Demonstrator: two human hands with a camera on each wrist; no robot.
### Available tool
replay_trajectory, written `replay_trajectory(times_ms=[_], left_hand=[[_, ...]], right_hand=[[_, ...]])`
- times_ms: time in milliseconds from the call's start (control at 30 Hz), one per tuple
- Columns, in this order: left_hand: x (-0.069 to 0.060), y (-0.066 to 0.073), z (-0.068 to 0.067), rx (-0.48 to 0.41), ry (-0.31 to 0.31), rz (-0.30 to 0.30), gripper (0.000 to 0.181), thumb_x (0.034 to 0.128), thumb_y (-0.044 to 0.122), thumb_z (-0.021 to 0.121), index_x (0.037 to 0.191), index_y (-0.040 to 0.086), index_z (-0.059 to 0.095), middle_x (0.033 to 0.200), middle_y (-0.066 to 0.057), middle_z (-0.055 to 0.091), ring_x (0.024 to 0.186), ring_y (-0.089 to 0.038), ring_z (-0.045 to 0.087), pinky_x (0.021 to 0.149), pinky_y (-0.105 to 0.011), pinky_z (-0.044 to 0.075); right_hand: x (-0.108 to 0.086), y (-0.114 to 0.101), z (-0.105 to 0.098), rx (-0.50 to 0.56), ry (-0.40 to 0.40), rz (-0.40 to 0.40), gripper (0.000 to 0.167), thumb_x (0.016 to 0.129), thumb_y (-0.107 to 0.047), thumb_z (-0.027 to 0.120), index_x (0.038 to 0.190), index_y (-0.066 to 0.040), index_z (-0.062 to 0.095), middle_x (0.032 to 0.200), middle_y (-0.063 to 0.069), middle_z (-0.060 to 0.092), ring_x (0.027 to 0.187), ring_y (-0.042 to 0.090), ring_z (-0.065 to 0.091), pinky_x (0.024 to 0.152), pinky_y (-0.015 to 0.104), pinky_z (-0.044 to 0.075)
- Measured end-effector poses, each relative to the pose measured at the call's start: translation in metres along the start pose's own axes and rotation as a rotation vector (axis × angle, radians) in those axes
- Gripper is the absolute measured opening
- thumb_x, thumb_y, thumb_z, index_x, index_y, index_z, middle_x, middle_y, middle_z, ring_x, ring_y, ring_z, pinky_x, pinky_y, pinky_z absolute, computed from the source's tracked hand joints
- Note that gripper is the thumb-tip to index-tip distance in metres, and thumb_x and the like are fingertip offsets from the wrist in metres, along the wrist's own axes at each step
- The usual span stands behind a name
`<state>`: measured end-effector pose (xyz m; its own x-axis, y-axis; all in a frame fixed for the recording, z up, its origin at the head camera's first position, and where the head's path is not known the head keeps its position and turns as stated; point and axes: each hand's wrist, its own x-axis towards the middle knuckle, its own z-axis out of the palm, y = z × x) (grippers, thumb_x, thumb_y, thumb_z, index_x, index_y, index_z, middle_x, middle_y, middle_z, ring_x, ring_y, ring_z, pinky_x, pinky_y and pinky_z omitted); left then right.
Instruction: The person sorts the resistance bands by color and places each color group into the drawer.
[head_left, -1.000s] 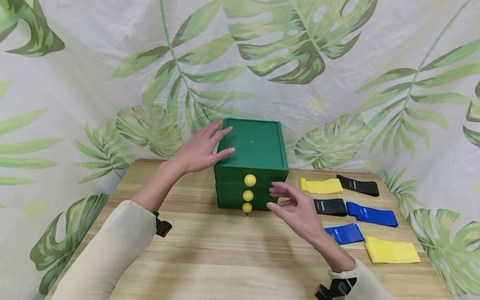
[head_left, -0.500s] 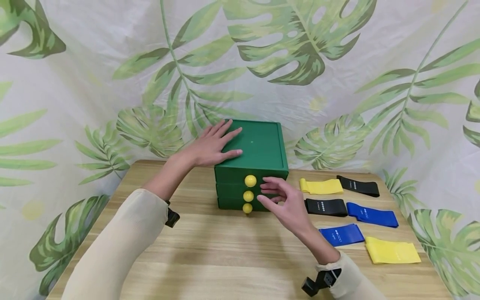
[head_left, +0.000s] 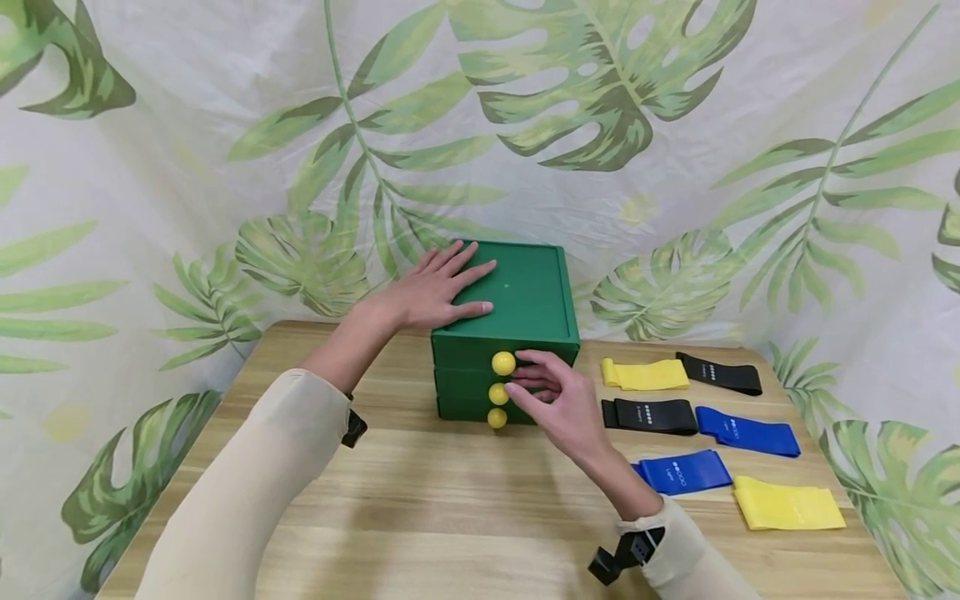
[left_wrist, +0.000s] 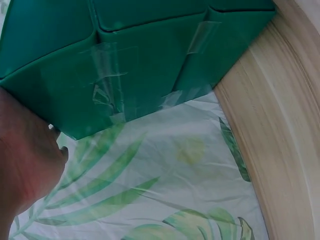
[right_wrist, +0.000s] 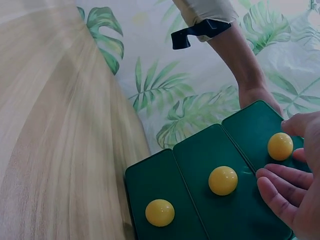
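A green box [head_left: 517, 292] of three stacked drawers, each with a round yellow knob, stands on the table. My left hand [head_left: 433, 292] rests on the left part of its top with spread fingers; in the left wrist view it reaches over the box's edge. In front of the box is my right hand [head_left: 558, 404], its fingertips beside the top knob [head_left: 503, 362]. Seen from the right wrist, thumb and fingers stand around that knob [right_wrist: 280, 146] without clearly pinching it. The middle knob [head_left: 498, 394] and bottom knob [head_left: 497, 417] lie below it. All drawers are closed.
Several folded resistance bands lie right of the box: yellow [head_left: 645, 373], black [head_left: 720, 373], black [head_left: 651, 415], blue [head_left: 748, 430], blue [head_left: 686, 472] and yellow [head_left: 789, 504]. Leaf-printed cloth [head_left: 525, 192] hangs behind the wooden table [head_left: 420, 517].
My left hand has slid right and come down onto the box top. My right hand has moved left, from the box's right side up to the top knob.
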<state>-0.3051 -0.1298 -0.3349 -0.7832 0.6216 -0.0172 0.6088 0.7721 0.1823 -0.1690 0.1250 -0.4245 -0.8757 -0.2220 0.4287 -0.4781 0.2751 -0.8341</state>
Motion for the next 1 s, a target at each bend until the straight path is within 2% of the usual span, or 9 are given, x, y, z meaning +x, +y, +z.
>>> replay_trajectory(times_ms=[200,533,1000], left_hand=[[0.001,-0.002,0.003,0.017,0.021,0.017,0.072,0.1088,0.065,0.041,0.171,0.033,0.022,0.179,-0.007,0.002,0.165,-0.029,-0.006,0.131,-0.056,-0.002],[0.0,0.0,0.004,0.021,0.015,0.005,0.072,0.1092,0.065,0.04,0.171,0.033,0.023,0.179,-0.007,0.003,0.165,-0.029,-0.006,0.131,-0.056,-0.003],[-0.001,0.001,0.006,-0.001,0.033,0.0,0.071,0.1089,0.064,0.041,0.17,0.033,0.025,0.179,-0.007,0.006,0.165,-0.03,-0.005,0.131,-0.056,-0.001]], right_hand=[[0.003,0.002,0.004,0.019,0.015,0.011,0.038,0.096,-0.02,0.082,0.132,-0.013,0.072,0.109,0.007,0.08,0.098,0.02,0.078,0.079,0.036,0.064],[0.007,0.004,0.014,0.064,0.055,-0.016,0.033,0.095,-0.016,0.083,0.126,-0.012,0.073,0.104,0.008,0.08,0.09,0.021,0.078,0.075,0.027,0.063],[0.01,0.006,0.023,0.095,0.13,-0.03,0.027,0.093,-0.013,0.085,0.117,-0.007,0.075,0.096,0.01,0.08,0.081,0.02,0.077,0.073,0.025,0.062]])
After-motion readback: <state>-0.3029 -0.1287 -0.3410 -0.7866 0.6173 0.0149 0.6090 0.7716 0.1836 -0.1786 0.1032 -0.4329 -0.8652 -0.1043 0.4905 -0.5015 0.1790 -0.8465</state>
